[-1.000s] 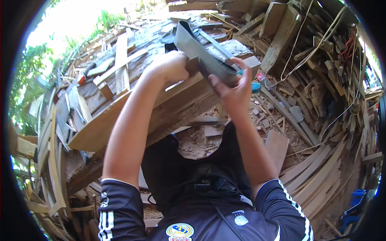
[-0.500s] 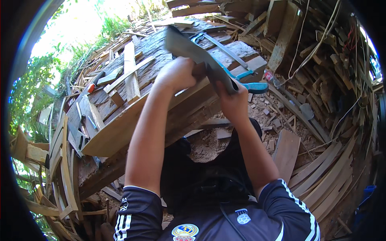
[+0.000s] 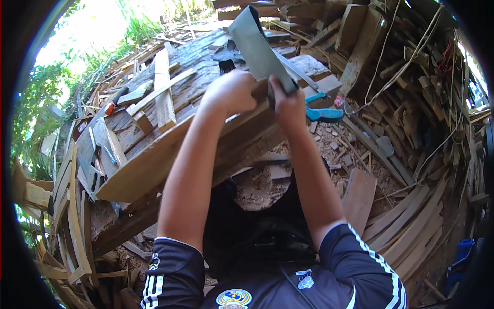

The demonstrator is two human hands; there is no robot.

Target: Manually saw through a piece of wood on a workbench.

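Observation:
My right hand [image 3: 289,105] is closed on the lower end of a grey, flexible strip [image 3: 262,54] that looks like a sanding belt, thumb on its face. The strip slants up and away, with a dark fold at its top. Close beside it, my left hand [image 3: 231,95] is a fist around a small brown piece of wood [image 3: 261,86], mostly hidden by the fingers and strip. Both hands are above the near edge of a wooden workbench, over a long plank [image 3: 149,177]. Behind the strip lies a saw with a teal handle [image 3: 324,114], partly covered.
Loose wood strips [image 3: 163,90] and a tool with an orange-and-black handle [image 3: 109,107] lie on the weathered bench at left. Stacked lumber [image 3: 411,103] fills the right side. Curved boards [image 3: 411,216] and offcuts litter the ground. A cable [image 3: 383,82] hangs at right.
My right hand has drawn the strip slightly left and up. The strip stands straighter and shows more of its grey face. My left hand stays nearly in place.

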